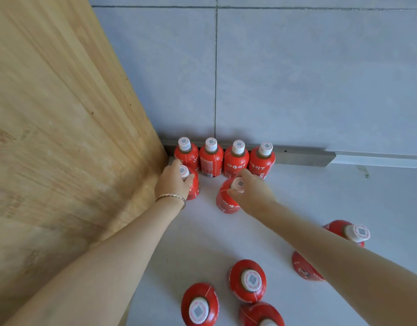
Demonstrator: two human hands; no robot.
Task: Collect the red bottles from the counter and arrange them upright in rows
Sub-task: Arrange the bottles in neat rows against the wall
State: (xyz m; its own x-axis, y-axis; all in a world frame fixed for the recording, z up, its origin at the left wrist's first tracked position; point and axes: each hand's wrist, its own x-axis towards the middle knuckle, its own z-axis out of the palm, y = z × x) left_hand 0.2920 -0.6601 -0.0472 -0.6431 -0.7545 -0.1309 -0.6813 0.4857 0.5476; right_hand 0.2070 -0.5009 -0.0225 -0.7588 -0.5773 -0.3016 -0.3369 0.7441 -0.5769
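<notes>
Red row: four bottles (pixel 224 158) upright against the wall (pixel 296 78), caps white, side by side.
Left hand (pixel 173 181): fingers closed around the cap of a fifth bottle (pixel 194 187), just in front of the row's left end, beside the wood panel (pixel 62 137).
Right hand (pixel 252 191): fingertips pinching the cap of a sixth bottle (pixel 225 198), upright, near the row.
Loose bottles (pixel 247 281): five more, scattered on the counter (pixel 343 196) nearer the camera.
Wrist: bracelet (pixel 171 198) on the left.

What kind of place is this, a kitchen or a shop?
Probably a kitchen counter, though I can't be sure. A pale counter meets a grey tiled wall with a metal strip along the join, and a wooden panel closes the corner on the left.
</notes>
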